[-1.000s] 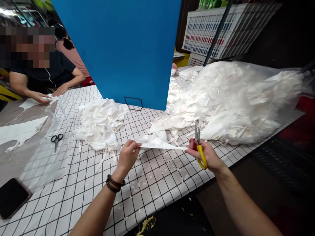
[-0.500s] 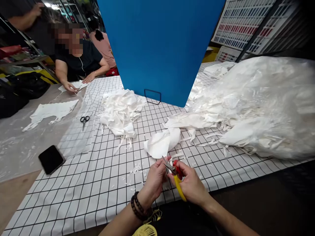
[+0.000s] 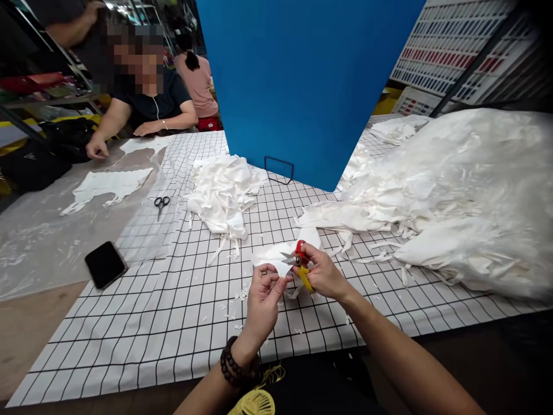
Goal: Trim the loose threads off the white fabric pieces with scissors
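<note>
We hold a small white cloth piece (image 3: 276,256) in our left hand (image 3: 264,300). Our fingers are pinched shut on its lower edge. Our right hand (image 3: 322,274) is wrapped around the red and yellow scissors (image 3: 299,264). The blades point left, and they sit right at the cloth, just above our left thumb. We cannot tell how wide the blades are.

A second ago we held the cloth stretched out flat between both hands, with the scissors pointing up and away from it. Then our hands came close together near the front edge of the surface (image 3: 129,346). Now the cloth is folded up between them and the scissors touch it. We think this means we are snipping the edge of the piece right now.

Both hands hang a little above the checked surface, near the middle of its front edge. Tiny white scraps (image 3: 235,300) lie on the squares under them. A heap of white pieces (image 3: 224,193) sits toward the far edge, in front of the blue board (image 3: 302,86). A big clear bag of white cloth (image 3: 466,196) fills the right side. On the left side lie black scissors (image 3: 161,203) and a dark phone (image 3: 105,264). Another person (image 3: 142,109) sits at the far left corner with hands on more white cloth.
</note>
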Tool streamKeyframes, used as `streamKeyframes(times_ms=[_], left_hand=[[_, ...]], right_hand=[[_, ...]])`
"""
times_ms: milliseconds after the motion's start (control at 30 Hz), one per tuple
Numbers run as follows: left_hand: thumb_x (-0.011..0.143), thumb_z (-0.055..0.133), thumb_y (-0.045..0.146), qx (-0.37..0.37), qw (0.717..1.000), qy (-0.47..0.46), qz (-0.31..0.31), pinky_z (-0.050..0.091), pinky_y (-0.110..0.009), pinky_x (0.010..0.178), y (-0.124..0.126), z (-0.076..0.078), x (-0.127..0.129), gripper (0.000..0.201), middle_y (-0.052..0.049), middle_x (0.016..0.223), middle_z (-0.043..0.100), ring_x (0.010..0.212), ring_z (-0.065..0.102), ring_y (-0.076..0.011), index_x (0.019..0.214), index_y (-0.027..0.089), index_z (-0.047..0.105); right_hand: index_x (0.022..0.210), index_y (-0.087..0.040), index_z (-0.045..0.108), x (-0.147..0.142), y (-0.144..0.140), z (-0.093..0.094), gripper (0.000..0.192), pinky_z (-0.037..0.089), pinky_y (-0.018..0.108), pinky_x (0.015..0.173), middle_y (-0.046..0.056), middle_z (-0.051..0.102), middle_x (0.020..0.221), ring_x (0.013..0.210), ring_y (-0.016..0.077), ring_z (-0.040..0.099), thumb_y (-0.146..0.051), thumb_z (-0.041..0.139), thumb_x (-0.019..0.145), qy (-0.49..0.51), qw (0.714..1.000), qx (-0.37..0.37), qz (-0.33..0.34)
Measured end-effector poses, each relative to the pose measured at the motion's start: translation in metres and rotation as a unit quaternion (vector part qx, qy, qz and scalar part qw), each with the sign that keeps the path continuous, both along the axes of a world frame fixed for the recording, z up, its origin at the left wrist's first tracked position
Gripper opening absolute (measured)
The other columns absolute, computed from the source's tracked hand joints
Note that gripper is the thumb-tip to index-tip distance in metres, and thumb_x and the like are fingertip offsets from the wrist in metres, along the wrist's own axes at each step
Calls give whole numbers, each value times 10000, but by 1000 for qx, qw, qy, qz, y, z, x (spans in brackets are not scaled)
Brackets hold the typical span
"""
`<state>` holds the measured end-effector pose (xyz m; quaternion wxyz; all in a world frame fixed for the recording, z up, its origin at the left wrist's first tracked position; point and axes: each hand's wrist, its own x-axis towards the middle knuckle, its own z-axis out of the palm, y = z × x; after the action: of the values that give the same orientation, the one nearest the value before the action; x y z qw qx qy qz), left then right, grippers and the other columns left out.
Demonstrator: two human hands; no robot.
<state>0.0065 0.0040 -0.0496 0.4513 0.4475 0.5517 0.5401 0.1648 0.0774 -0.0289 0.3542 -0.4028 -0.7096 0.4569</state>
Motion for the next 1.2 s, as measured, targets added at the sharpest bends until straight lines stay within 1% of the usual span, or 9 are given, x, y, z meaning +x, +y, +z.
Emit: streamKeyframes(times_ms=[67, 133, 233, 300, 367, 533, 667, 1000, 1200], left_hand=[[843, 646, 392, 26, 999, 11, 29, 490, -303, 786, 0, 5, -5, 214, -99, 1333, 451, 1042, 554, -220, 819, 209, 755], [847, 639, 385, 27, 999, -13, 20, 495, -311, 704, 2, 8, -8, 219, -110, 1376, 459, 939, 592, -211, 797, 201, 748], [870, 610, 375, 16, 996, -80, -32, 461, -292, 574, 7, 6, -9, 230, -103, 973, 673, 648, 578, -155, 788, 193, 724], [889, 584, 361, 17, 990, -126, -64, 454, -284, 569, 10, 3, -8, 212, -34, 702, 640, 542, 539, -132, 849, 195, 710], [897, 574, 358, 23, 985, -147, -84, 464, -289, 605, 12, 1, -8, 207, -12, 677, 618, 536, 549, -127, 877, 189, 692], [904, 564, 336, 49, 988, -86, -116, 469, -301, 705, 14, 4, -10, 200, -36, 781, 614, 658, 595, -151, 851, 182, 681], [910, 555, 309, 75, 987, -59, -130, 462, -295, 695, 14, 7, -8, 166, -30, 791, 586, 677, 589, -156, 888, 199, 678], [895, 577, 310, 65, 985, -79, -140, 493, -295, 658, 10, 2, -6, 147, -23, 828, 564, 627, 596, -138, 885, 197, 670], [907, 564, 251, 79, 980, -94, -156, 487, -264, 611, 10, 7, -7, 126, -16, 809, 554, 610, 588, -116, 874, 190, 669]], right_hand=[[856, -223, 529, -9, -1, -5, 183, 415, 236, 597, -26, 526, 742, 642, 124, 462, -300, 672, 771, 18, 999, -7, -32], [858, -225, 526, -17, -6, -12, 180, 425, 243, 609, -18, 555, 764, 652, 130, 485, -318, 665, 790, 33, 998, -26, -56], [848, -217, 540, -19, -13, -17, 216, 440, 253, 622, -12, 574, 769, 665, 138, 510, -356, 692, 781, 44, 995, -64, -56], [874, -211, 559, -11, -16, -13, 249, 457, 266, 651, -3, 588, 796, 701, 148, 539, -384, 704, 770, 47, 994, -92, -49], [875, -209, 565, 4, -16, -4, 267, 465, 275, 657, 4, 598, 816, 718, 155, 554, -401, 711, 760, 21, 993, -105, -51], [797, -226, 545, 36, -20, 28, 296, 408, 264, 552, -16, 564, 722, 636, 151, 503, -394, 760, 684, -183, 982, -45, -8], [797, -227, 524, 36, -27, 38, 305, 408, 285, 572, 2, 583, 763, 661, 169, 519, -402, 743, 679, -280, 960, 7, -5], [806, -217, 489, 25, -31, 34, 337, 400, 298, 621, 21, 584, 813, 708, 180, 520, -464, 702, 721, -284, 954, 95, -1], [768, -220, 475, 25, -31, 37, 261, 380, 293, 608, 23, 581, 780, 701, 184, 512, -390, 669, 732, -313, 943, 116, -2]])
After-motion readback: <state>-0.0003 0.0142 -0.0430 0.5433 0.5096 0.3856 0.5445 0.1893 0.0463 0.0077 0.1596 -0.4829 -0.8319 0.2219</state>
